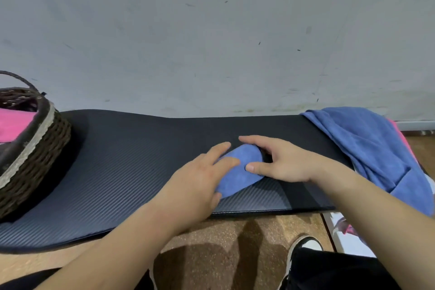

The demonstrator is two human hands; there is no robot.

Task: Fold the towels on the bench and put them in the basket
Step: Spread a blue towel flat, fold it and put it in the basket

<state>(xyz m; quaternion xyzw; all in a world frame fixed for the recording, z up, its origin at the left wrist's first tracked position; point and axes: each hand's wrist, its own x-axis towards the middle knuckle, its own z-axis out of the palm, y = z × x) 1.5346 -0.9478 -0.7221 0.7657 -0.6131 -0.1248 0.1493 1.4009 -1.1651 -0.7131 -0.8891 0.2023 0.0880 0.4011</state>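
Note:
A small folded blue towel (240,169) lies in the middle of the black bench (117,160). My left hand (200,179) rests on its left side with fingers spread over the cloth. My right hand (277,160) cups its right end, thumb pressed on the top and fingers curled behind it. A dark woven basket (33,148) stands at the bench's left end with a pink towel (14,125) inside. Loose blue towels (367,146) are heaped at the right end, with a pink edge (400,134) showing behind them.
A grey wall (211,30) rises directly behind the bench. Brown floor (211,242) lies in front of it, where a black-and-white shoe (306,246) and dark trouser legs show. A white object (348,238) sits on the floor at the right.

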